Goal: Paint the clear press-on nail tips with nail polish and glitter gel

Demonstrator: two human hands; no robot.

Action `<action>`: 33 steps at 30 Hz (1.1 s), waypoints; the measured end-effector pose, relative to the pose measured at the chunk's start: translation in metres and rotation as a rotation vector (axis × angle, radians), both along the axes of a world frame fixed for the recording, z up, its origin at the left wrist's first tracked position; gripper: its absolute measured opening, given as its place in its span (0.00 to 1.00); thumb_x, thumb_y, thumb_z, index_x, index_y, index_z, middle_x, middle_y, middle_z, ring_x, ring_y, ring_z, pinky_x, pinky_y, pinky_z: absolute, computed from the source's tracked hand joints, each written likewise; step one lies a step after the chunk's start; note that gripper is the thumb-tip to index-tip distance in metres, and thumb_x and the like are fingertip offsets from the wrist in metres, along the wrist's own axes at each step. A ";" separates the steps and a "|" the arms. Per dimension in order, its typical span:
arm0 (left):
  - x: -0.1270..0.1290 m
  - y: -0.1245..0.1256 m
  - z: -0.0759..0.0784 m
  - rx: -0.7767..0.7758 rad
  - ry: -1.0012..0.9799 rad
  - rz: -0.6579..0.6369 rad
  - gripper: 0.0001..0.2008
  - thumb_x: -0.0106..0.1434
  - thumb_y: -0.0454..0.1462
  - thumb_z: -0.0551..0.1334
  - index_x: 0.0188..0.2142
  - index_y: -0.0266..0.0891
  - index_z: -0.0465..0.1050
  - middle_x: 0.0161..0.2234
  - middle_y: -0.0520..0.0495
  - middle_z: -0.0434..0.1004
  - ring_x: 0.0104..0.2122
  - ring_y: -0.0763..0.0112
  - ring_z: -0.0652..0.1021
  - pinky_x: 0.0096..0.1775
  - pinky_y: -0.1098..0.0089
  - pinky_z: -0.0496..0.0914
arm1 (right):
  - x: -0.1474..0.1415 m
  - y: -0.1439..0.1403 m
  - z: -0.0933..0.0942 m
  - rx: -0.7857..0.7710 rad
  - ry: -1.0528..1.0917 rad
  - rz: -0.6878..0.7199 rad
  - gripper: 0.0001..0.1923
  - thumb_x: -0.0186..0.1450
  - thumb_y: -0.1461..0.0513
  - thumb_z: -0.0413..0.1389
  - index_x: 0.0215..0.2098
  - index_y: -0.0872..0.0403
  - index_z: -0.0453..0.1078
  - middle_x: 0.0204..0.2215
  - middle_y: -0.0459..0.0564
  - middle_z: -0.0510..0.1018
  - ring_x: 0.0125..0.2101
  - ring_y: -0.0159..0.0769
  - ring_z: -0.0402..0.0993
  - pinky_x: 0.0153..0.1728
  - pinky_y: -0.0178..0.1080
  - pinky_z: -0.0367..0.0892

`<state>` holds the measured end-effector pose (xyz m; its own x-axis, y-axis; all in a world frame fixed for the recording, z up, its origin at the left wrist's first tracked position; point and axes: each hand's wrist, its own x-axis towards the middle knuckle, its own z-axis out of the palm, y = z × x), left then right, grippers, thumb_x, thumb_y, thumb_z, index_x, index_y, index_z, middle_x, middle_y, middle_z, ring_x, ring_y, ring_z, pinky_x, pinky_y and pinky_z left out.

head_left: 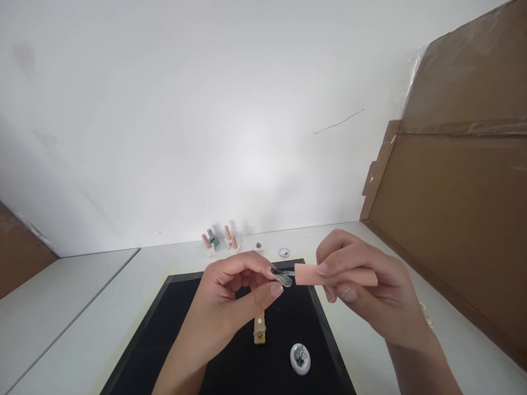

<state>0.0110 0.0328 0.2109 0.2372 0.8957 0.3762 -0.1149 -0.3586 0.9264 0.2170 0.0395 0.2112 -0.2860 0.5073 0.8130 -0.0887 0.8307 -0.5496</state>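
Note:
Between the thumb and index finger of my left hand (230,302) is a press-on nail (282,278), shiny silvery and partly see-through. My right hand (366,285) is closed around the long peach cap of a nail polish brush (308,274), held level. The brush tip reaches the upper side of the nail, and seems to touch it. Below my left hand a yellow-gold strip (259,334) with a small clear piece across it lies on the black mat (230,367). To its right sits a small round white dish (300,359) with silvery-dark bits inside.
Several nail polish bottles (228,236) stand at the back by the white wall. A small jar (258,247) and a round white lid-like dish (284,252) lie beyond the mat. A cardboard box (453,186) stands on the right, with pale pieces (426,315) near my right wrist.

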 end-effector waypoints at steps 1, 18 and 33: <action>0.000 0.000 -0.001 0.003 0.000 0.005 0.06 0.56 0.38 0.72 0.27 0.41 0.78 0.24 0.51 0.74 0.23 0.74 0.71 0.23 0.75 0.69 | 0.000 0.000 0.000 0.001 -0.009 -0.018 0.06 0.67 0.64 0.57 0.41 0.48 0.74 0.27 0.47 0.73 0.29 0.34 0.68 0.23 0.34 0.65; 0.000 0.002 -0.004 0.099 0.061 0.060 0.03 0.58 0.32 0.69 0.29 0.41 0.78 0.27 0.51 0.76 0.26 0.72 0.75 0.26 0.74 0.71 | 0.003 -0.004 0.000 0.066 -0.099 -0.176 0.12 0.63 0.70 0.58 0.42 0.49 0.73 0.28 0.45 0.73 0.28 0.33 0.68 0.26 0.36 0.65; -0.001 0.003 -0.005 0.210 0.124 0.081 0.10 0.58 0.27 0.67 0.29 0.46 0.78 0.28 0.55 0.78 0.27 0.75 0.76 0.27 0.75 0.70 | 0.002 -0.004 0.002 0.103 -0.129 -0.230 0.15 0.60 0.74 0.55 0.40 0.51 0.73 0.28 0.44 0.71 0.27 0.30 0.67 0.25 0.34 0.65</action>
